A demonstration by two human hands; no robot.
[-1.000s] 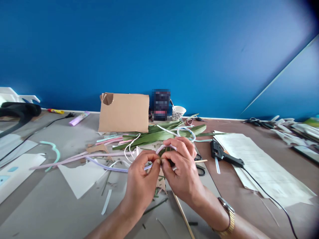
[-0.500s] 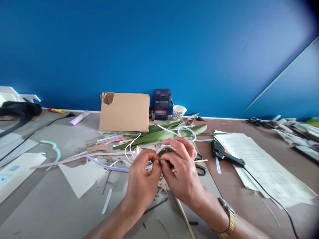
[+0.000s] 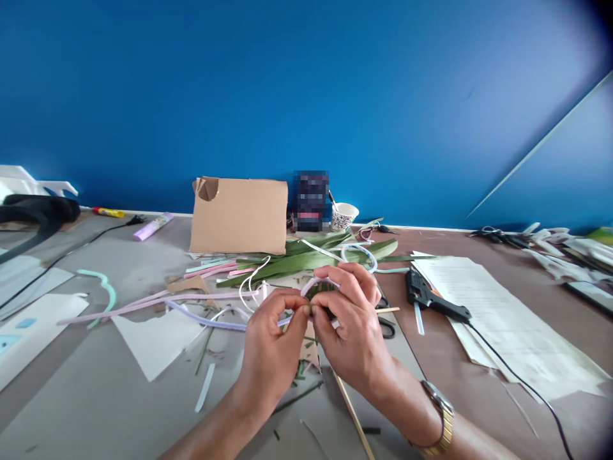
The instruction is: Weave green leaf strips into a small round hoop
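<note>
My left hand (image 3: 275, 338) is closed, thumb and forefinger pinched together. Against its fingertips, my right hand (image 3: 352, 326) pinches in the same way, a gold watch (image 3: 437, 409) on its wrist. Between the two hands a lilac strip (image 3: 312, 283) bends in an arc over the fingers; the pinched spot itself is hidden by the fingertips. A bluish-lilac strip (image 3: 211, 322) runs leftward from the left hand; whether it joins the arc I cannot tell. Cut green bits (image 3: 301, 369) and a thin wooden stick (image 3: 352, 409) lie below the hands.
Long green leaves (image 3: 306, 259) lie behind the hands, before a cardboard piece (image 3: 239, 217) and a patterned paper cup (image 3: 343, 217). Black scissor handles (image 3: 387, 327) show beside the right hand. A corded glue gun (image 3: 433, 300) rests by paper sheets (image 3: 507, 319). White paper scraps (image 3: 156, 345) lie left.
Both hands stay pinched at nearly the same place, with only a slight shift of the fingers. Nothing else on the table has visibly moved.
</note>
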